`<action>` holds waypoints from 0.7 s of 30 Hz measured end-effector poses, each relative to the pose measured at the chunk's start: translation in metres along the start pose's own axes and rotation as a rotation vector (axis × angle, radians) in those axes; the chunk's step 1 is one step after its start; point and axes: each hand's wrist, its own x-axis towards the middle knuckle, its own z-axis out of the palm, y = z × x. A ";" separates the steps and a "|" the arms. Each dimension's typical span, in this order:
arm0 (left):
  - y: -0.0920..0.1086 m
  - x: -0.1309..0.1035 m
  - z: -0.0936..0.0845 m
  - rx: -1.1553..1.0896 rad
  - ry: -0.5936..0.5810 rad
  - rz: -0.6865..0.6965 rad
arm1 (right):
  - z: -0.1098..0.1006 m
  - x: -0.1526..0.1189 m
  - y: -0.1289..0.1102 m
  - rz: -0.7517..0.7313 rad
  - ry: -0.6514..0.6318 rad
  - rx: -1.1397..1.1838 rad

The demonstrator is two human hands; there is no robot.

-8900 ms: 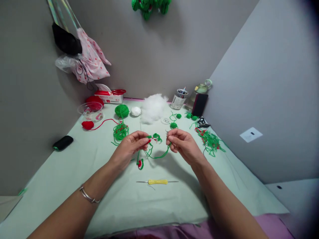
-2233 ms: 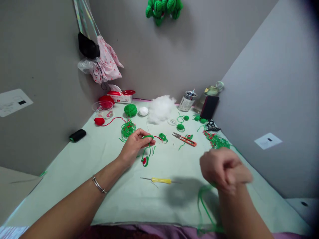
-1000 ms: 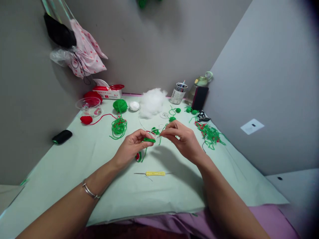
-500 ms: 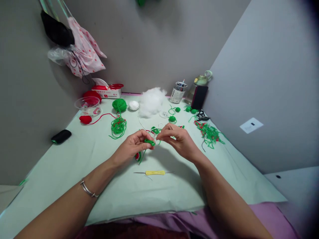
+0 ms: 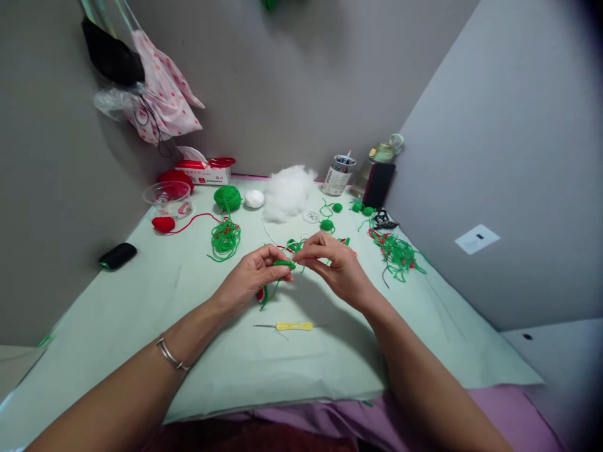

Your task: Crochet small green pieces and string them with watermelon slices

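Observation:
My left hand (image 5: 257, 273) pinches a small green crocheted piece (image 5: 284, 264) between thumb and fingers. Below it hangs a red, white and green part (image 5: 262, 294) with a green yarn tail. Close to the piece's right end, my right hand (image 5: 332, 263) has its thumb and fingertips pressed together; what they hold is too small to make out. A crochet hook with a yellow handle (image 5: 294, 326) lies on the table nearer to me.
White stuffing (image 5: 289, 191), a green yarn ball (image 5: 227, 198) and a plastic tub (image 5: 168, 199) stand at the back. Tangled yarn (image 5: 400, 256) lies to the right, near a phone (image 5: 379, 185). A black case (image 5: 117, 256) is at far left.
My right fingertips have come slightly nearer the green piece, which now lies more level in my left hand. The view has shifted slightly.

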 end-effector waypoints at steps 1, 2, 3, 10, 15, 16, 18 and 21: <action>0.000 0.000 0.000 -0.002 0.008 -0.001 | 0.002 0.000 0.000 -0.007 0.019 -0.014; 0.000 0.001 0.000 -0.002 0.015 0.003 | 0.004 0.000 -0.001 -0.014 0.029 -0.013; -0.001 0.001 -0.001 -0.002 0.022 0.010 | 0.006 -0.001 -0.002 -0.025 0.032 -0.001; -0.014 0.005 -0.002 0.013 0.107 0.030 | 0.025 -0.006 -0.013 -0.208 0.040 -0.173; -0.010 0.003 0.004 0.090 0.165 0.067 | 0.024 -0.008 -0.013 -0.311 0.094 -0.482; -0.009 0.003 0.005 0.095 0.159 0.093 | 0.023 -0.009 -0.014 -0.338 0.126 -0.501; -0.007 0.003 0.005 0.113 0.171 0.135 | 0.023 -0.011 -0.016 -0.402 0.194 -0.486; -0.007 0.006 0.002 0.135 0.268 0.142 | 0.029 -0.015 -0.025 -0.519 0.181 -0.403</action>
